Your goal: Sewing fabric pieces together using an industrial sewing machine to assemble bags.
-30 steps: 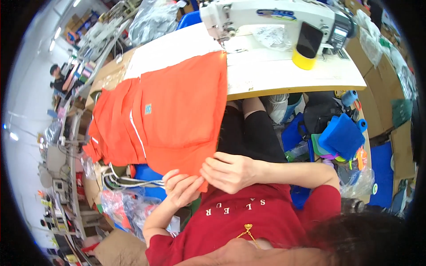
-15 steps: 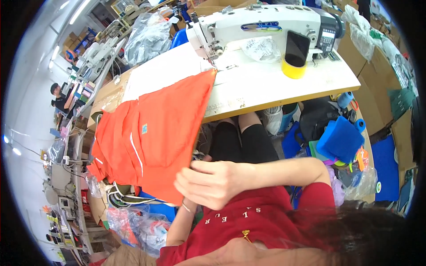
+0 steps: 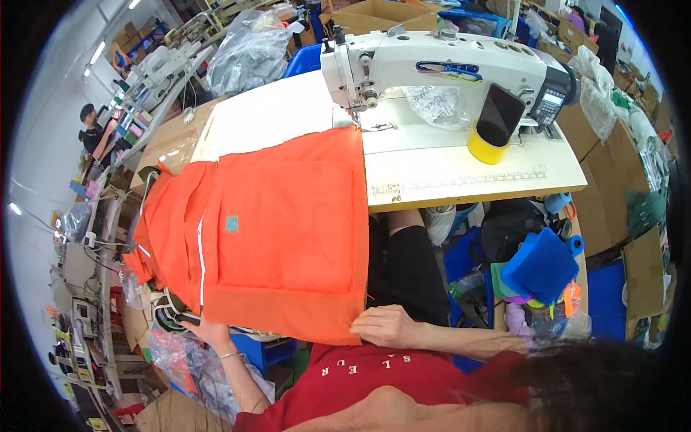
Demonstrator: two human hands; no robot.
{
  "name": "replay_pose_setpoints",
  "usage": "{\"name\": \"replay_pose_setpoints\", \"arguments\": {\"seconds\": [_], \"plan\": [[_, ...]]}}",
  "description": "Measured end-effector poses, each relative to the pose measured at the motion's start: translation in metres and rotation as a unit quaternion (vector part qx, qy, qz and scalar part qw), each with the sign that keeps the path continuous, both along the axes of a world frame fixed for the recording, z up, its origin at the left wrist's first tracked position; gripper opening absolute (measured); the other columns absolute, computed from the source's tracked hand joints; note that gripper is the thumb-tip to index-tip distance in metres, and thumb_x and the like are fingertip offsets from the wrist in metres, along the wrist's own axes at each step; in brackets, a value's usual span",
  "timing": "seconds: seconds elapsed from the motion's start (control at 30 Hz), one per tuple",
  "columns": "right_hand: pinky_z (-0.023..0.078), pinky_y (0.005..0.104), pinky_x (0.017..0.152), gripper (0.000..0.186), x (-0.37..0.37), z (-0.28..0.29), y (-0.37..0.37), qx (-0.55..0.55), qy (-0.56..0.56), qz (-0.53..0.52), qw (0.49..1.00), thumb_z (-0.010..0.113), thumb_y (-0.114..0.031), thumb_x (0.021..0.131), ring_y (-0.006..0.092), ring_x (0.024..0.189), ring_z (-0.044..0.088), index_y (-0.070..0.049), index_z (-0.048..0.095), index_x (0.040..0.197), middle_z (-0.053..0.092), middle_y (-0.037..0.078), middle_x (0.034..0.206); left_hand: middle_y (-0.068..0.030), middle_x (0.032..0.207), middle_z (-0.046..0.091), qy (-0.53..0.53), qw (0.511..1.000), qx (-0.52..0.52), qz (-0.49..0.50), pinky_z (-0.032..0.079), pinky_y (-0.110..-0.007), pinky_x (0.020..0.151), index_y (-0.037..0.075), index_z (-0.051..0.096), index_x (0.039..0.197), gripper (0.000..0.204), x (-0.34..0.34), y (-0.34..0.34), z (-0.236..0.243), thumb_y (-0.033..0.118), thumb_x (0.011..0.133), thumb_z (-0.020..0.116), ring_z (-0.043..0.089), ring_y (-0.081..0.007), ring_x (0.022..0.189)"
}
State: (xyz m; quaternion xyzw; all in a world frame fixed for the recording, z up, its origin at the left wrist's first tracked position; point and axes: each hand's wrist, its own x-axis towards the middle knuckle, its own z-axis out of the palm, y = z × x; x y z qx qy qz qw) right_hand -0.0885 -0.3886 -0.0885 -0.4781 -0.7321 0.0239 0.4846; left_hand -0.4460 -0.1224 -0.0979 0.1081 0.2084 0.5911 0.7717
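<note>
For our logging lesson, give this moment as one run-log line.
left hand: at near edge of orange fabric | right hand: pinching its near right corner | far right corner: by sewing machine

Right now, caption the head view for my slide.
Orange fabric beside a white sewing machine, right hand's fingers pinching its near right corner, left hand at its near edge.

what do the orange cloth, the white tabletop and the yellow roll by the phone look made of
Orange cloth: fabric, perhaps synthetic, mostly matt; soft folds and creases show. White tabletop: probably laminated board, smooth; pale face over a wood-coloured edge. Yellow roll: possibly plastic tape, smooth; evenly coloured, rounded side.
</note>
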Motion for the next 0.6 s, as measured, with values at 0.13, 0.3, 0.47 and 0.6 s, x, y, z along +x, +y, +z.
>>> {"name": "replay_pose_setpoints", "arguments": {"seconds": [0.13, 0.3, 0.47, 0.6], "plan": [[0.054, 0.0288, 0.065, 0.020, -0.001, 0.000, 0.005, -0.009, 0.004, 0.027, 1.000, 0.070, -0.008, 0.071, 0.0177, 0.083, 0.066, -0.006, 0.068, 0.091, 0.068, 0.003, 0.093, -0.0124, 0.135, 0.054, 0.262, 0.961, 0.071, 0.054, 0.043, -0.041, 0.103, 0.002, 0.049, 0.134, 0.052, -0.002, 0.011, -0.017, 0.025, 0.090, 0.065, 0.054, -0.0255, 0.120], [0.055, 0.0292, 0.066, 0.020, -0.005, 0.006, 0.010, -0.007, 0.045, 0.052, 0.998, 0.071, -0.006, 0.073, 0.0191, 0.088, 0.068, -0.006, 0.068, 0.092, 0.069, 0.004, 0.096, -0.0117, 0.114, 0.064, 0.357, 0.907, 0.174, 0.142, 0.053, -0.036, 0.090, 0.001, 0.059, 0.118, 0.033, 0.005, 0.049, 0.080, 0.013, 0.088, 0.065, 0.065, -0.0233, 0.101], [0.057, 0.0298, 0.067, 0.018, -0.013, 0.009, 0.021, -0.025, 0.052, 0.060, 0.997, 0.071, -0.005, 0.074, 0.0192, 0.087, 0.068, -0.006, 0.069, 0.092, 0.069, 0.005, 0.095, -0.0116, 0.110, 0.066, 0.412, 0.886, 0.165, 0.135, 0.053, -0.032, 0.086, 0.000, 0.061, 0.114, 0.028, -0.005, 0.052, 0.092, 0.014, 0.090, 0.064, 0.066, -0.0212, 0.096], [0.057, 0.0303, 0.066, 0.016, -0.005, -0.002, 0.013, -0.081, 0.066, 0.052, 0.993, 0.071, -0.005, 0.076, 0.0202, 0.086, 0.069, -0.005, 0.070, 0.092, 0.071, 0.006, 0.093, -0.0093, 0.103, 0.068, 0.426, 0.889, 0.088, 0.145, 0.052, -0.030, 0.082, 0.001, 0.066, 0.107, 0.023, 0.013, 0.026, 0.061, 0.013, 0.087, 0.069, 0.065, -0.0189, 0.091]]}}
